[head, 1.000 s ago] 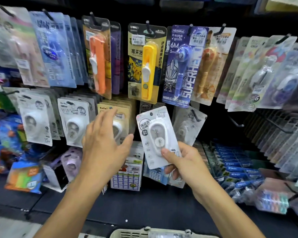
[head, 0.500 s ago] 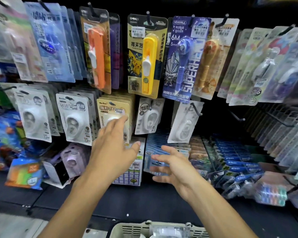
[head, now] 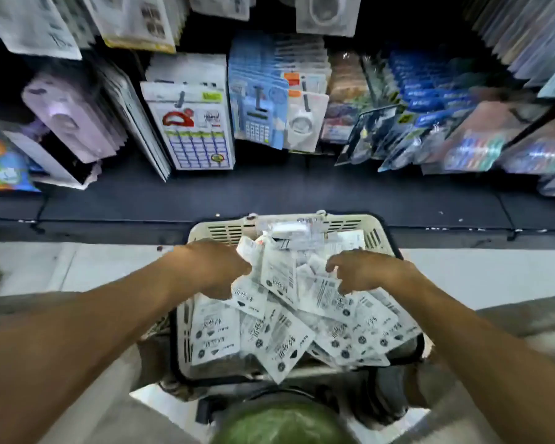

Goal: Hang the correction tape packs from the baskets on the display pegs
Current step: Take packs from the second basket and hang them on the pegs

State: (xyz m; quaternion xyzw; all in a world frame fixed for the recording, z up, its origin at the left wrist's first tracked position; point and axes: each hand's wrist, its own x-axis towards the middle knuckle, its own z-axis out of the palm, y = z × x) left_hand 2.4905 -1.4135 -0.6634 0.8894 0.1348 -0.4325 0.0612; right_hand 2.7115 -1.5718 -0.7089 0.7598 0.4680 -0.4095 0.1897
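Your view looks down into a cream plastic basket in the lower centre of the frame, heaped with white correction tape packs lying loose at all angles, most with the printed back face up. The pile fills the basket from wall to wall, and one pack hangs over the near rim.

Your left hand is at the upper left of the pile, fingers curled down into the packs — they touch the cards there, but you cannot tell from this angle whether a pack is actually pinched. Your right hand is at the upper right of the pile, fingers bent and spread a little, tips resting on the packs; no pack is plainly gripped. The two hands are apart, with a raised wedge of packs between them.

The basket sits in front of a dark shelf edge that runs across the middle of the frame. Above it, in the upper half, carded goods hang in rows on display pegs: a card with a red shape and a blue grid at upper centre, blue-carded packs just to its right, a lilac item at upper left, and blurred blue packs at upper right. A green rounded object shows at the bottom centre — too blurred to identify.
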